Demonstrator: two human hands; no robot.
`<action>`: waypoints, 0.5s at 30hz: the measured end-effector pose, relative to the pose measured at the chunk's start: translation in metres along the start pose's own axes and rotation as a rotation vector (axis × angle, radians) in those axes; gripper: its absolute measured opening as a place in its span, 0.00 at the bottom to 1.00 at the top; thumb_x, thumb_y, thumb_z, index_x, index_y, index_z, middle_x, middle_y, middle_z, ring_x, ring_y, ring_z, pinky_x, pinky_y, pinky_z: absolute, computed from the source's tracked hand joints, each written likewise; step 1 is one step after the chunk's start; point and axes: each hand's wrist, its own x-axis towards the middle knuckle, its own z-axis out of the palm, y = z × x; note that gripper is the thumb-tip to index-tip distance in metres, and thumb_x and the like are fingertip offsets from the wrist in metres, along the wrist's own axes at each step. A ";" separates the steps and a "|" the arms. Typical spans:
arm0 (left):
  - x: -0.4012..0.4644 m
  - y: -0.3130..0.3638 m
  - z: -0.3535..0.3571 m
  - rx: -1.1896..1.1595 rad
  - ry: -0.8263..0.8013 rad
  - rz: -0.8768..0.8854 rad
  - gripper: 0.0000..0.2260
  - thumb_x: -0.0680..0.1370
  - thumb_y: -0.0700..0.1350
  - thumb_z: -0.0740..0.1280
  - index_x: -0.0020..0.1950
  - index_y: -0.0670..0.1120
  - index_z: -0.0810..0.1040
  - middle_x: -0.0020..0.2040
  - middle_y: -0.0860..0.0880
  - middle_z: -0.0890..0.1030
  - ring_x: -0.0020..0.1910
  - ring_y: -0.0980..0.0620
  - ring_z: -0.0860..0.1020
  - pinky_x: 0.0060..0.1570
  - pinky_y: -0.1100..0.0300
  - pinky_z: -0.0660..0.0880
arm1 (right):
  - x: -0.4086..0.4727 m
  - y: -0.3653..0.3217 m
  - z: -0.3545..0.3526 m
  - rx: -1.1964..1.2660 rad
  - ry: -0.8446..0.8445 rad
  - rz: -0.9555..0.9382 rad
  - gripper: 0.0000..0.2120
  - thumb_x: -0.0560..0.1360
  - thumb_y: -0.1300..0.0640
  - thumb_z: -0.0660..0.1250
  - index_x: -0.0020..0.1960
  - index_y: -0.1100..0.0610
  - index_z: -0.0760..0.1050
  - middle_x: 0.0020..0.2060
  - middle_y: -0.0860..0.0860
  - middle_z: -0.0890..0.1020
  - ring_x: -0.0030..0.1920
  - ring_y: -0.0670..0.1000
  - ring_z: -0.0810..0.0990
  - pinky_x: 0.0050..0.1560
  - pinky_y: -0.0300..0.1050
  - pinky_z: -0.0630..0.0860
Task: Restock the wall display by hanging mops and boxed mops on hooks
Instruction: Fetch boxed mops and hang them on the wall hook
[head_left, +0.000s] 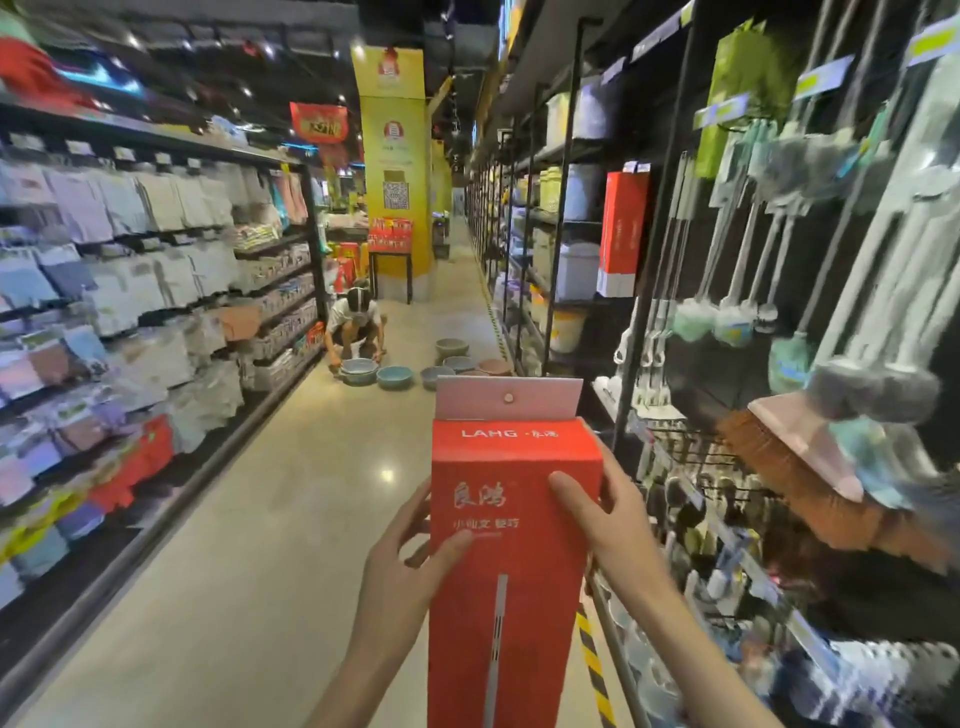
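Note:
A tall red boxed mop (498, 597) with a pale hang tab (508, 397) on top stands upright in front of me. My left hand (410, 561) grips its left edge, thumb on the front face. My right hand (602, 519) wraps its right edge, fingers on the front. The wall display (779, 260) on the right holds hanging mops (727, 291) and brushes. Another red boxed mop (621, 234) hangs further down that wall.
A brown broom head (810, 467) juts out from the right display near the box. A person (356, 325) crouches down the aisle among several plastic basins (395, 375) on the floor. Shelves of packaged textiles (130, 291) line the left. A yellow pillar (397, 171) stands at the aisle's end.

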 end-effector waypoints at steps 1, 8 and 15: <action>0.026 -0.006 0.004 0.007 0.002 -0.001 0.31 0.70 0.56 0.78 0.72 0.61 0.78 0.62 0.61 0.84 0.61 0.66 0.80 0.52 0.70 0.80 | 0.026 0.011 -0.001 0.013 0.001 0.000 0.34 0.71 0.37 0.74 0.75 0.33 0.69 0.65 0.42 0.83 0.63 0.46 0.84 0.59 0.46 0.84; 0.202 -0.041 0.019 -0.001 0.021 -0.015 0.31 0.71 0.56 0.79 0.74 0.59 0.77 0.62 0.61 0.85 0.63 0.60 0.82 0.60 0.59 0.80 | 0.202 0.077 0.012 0.022 -0.034 -0.005 0.33 0.76 0.42 0.75 0.77 0.31 0.66 0.69 0.40 0.80 0.66 0.44 0.82 0.61 0.45 0.83; 0.379 -0.088 0.028 -0.024 0.029 0.006 0.30 0.72 0.58 0.76 0.74 0.59 0.77 0.63 0.60 0.85 0.64 0.59 0.82 0.58 0.62 0.82 | 0.367 0.142 0.035 0.019 0.014 -0.035 0.35 0.76 0.45 0.76 0.78 0.33 0.65 0.69 0.43 0.81 0.65 0.46 0.83 0.63 0.52 0.83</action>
